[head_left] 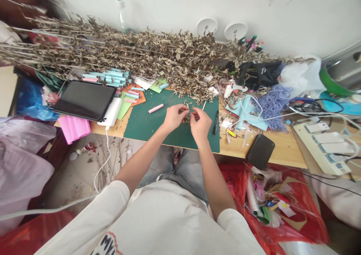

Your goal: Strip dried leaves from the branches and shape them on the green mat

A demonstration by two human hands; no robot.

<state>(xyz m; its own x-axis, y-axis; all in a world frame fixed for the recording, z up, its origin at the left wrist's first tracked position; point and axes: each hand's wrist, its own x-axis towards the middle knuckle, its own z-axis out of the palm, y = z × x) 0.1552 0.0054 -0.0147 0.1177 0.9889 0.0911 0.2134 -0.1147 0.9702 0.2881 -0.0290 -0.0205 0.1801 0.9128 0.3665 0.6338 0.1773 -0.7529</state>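
Note:
My left hand (175, 116) is closed in a pinch just above the green cutting mat (141, 123). Facing it, a small gap away, my right hand (200, 122) has its thumb and fingertips drawn together too. What either pinch holds is too small to make out. A little pile of crumbled dried leaves (186, 119) lies on the mat between the hands, partly hidden by the fingers. To the left on the mat is a pink paper tube (156, 108). A black pen (216, 122) lies at the mat's right edge, and a thin pale stick (204, 105) is beyond my right hand.
Dried leafy stems (158, 52) are heaped along the back. A tablet (84, 100), a white power bank (110, 112) and blue paper tubes (117, 76) lie left. Rightward are a glue gun (235, 87), purple yarn (275, 104), a phone (260, 151) and a power strip (324, 146).

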